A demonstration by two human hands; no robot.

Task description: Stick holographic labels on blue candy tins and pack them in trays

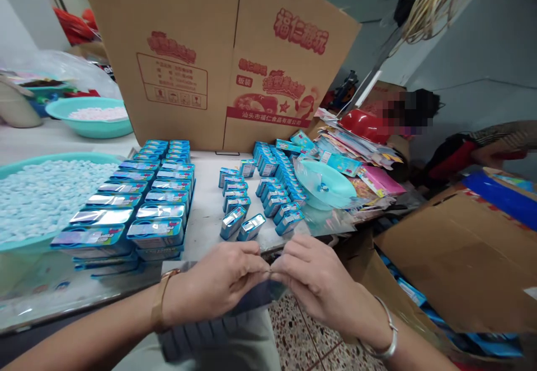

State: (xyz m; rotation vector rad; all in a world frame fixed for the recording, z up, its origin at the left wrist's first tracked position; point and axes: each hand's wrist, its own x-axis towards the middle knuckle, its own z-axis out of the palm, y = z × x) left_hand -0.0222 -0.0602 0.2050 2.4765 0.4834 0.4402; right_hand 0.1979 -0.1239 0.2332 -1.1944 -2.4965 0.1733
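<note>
Dim right side, stretched edges.

One head-worn view, looking forward and down, from close behind and above the left grip (222, 275) and right grip (314, 275), table (205, 189) beyond them

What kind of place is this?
Probably a small packing workshop: rows of little blue boxes on a table, a wide bowl of pale pellets beside them, and a big printed carton behind.
</note>
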